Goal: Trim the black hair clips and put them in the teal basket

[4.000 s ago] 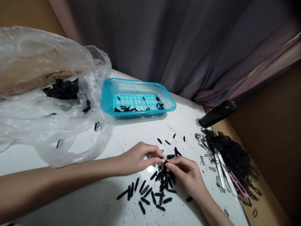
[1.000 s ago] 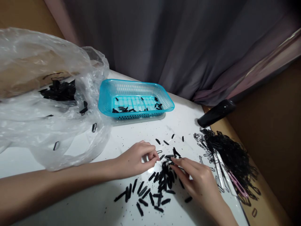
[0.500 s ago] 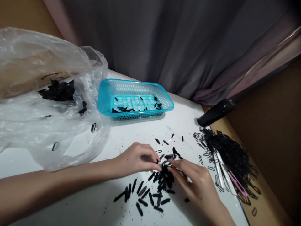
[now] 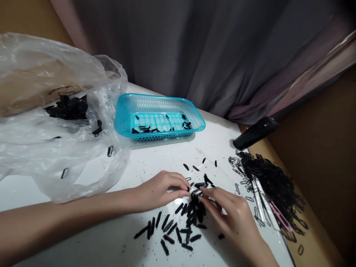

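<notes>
My left hand (image 4: 164, 189) reaches in from the left with thumb and forefinger pinched around a small black piece (image 4: 188, 189), mostly covered by the fingertips. Facing it, my right hand (image 4: 229, 205) has thumb and forefinger closed over a thin item whose kind I cannot make out. Both sets of fingertips are close together above a heap of short black strips (image 4: 194, 212). More loose black strips (image 4: 168, 226) lie spread on the white tabletop (image 4: 105, 237) in front of the hands. A thin black loop (image 4: 188, 179) rests just beyond my left fingertips.
A blue plastic basket (image 4: 160, 136) with some black pieces inside stands behind the hands. At left lies a clear plastic bag (image 4: 108, 178) with black pieces. To the right are a pile of black loops (image 4: 272, 181), a pink-handled tool (image 4: 282, 217) and a black cylinder (image 4: 256, 132).
My left fingers have drawn closer together and shifted slightly at the tips. My right hand keeps almost the same place. The surrounding things have not moved.
</notes>
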Action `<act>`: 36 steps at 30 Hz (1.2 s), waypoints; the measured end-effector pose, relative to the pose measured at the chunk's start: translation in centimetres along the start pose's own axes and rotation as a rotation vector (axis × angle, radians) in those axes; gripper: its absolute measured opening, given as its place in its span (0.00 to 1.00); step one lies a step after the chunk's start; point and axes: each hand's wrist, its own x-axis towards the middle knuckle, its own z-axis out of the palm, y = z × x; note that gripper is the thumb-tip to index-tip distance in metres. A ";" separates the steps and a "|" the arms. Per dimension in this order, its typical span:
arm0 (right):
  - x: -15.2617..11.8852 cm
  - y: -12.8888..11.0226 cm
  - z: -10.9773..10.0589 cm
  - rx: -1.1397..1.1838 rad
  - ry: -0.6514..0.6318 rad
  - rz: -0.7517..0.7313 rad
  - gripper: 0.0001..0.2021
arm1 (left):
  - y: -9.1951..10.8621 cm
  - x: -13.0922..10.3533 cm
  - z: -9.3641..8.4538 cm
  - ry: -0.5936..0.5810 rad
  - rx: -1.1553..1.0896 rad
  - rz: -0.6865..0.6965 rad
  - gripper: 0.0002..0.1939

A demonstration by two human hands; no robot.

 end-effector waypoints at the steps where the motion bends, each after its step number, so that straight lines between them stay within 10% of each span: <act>1: 0.0 0.0 0.0 -0.001 -0.005 0.004 0.10 | 0.0 0.0 0.0 0.000 0.011 0.005 0.08; 36: 0.0 -0.5 0.6 0.057 0.048 -0.044 0.11 | 0.0 -0.3 -0.1 0.141 -0.105 0.079 0.05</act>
